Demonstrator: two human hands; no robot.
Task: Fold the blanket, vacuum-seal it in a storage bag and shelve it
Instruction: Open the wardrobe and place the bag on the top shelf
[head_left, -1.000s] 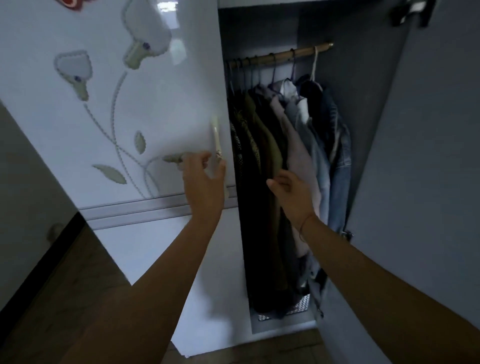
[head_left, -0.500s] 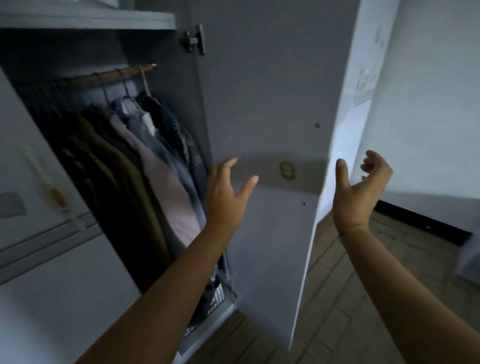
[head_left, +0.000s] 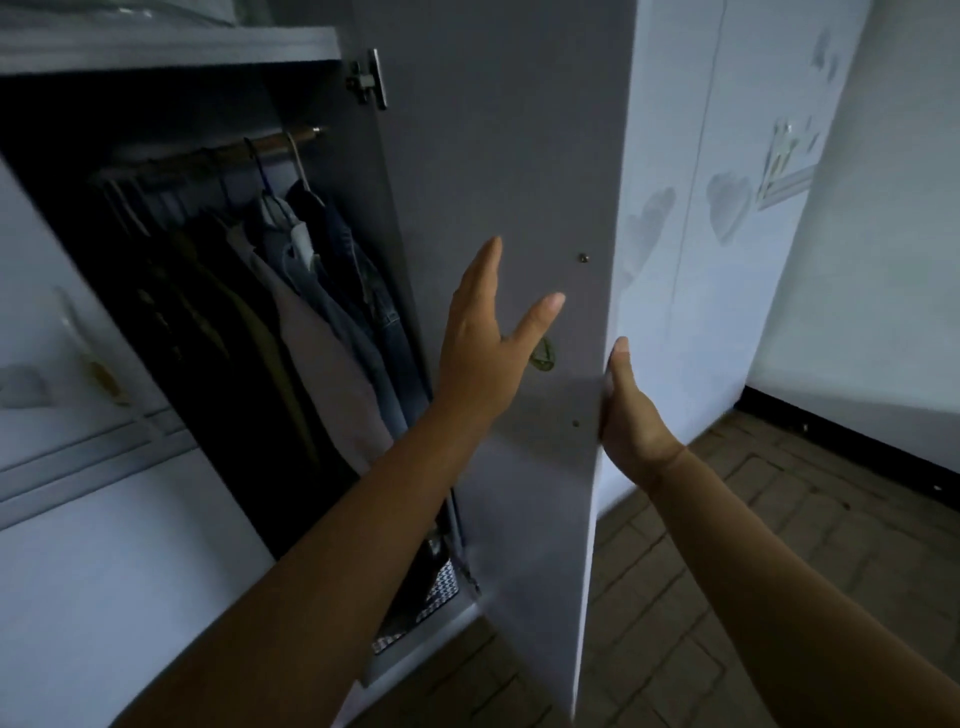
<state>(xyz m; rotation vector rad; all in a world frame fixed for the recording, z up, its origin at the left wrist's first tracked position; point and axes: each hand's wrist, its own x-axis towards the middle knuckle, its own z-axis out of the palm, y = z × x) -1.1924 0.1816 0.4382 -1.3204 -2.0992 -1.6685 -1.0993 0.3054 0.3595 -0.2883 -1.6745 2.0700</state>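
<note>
The grey wardrobe door (head_left: 493, 156) stands open, its inner face towards me. My left hand (head_left: 488, 353) is raised in front of that face with fingers straight and spread; I cannot tell whether it touches. My right hand (head_left: 631, 415) holds the door's free edge: the thumb lies on the inner side and the fingers wrap behind, out of sight. Above the hanging space is a shelf (head_left: 171, 49), and a bit of shiny clear plastic (head_left: 156, 10) shows on it at the frame's top. I cannot make out the blanket.
Jackets and shirts (head_left: 311, 322) hang from a wooden rail (head_left: 280, 143) inside the dark wardrobe. A closed white door (head_left: 78, 545) is at the left. Decorated white wardrobe panels (head_left: 701, 234) lie beyond the open door, and brown tiled floor (head_left: 779, 519) at the right.
My view swung right from the left door to the open right door. My right hand moved from open air onto the door's edge, and my left hand rose in front of the inner face.
</note>
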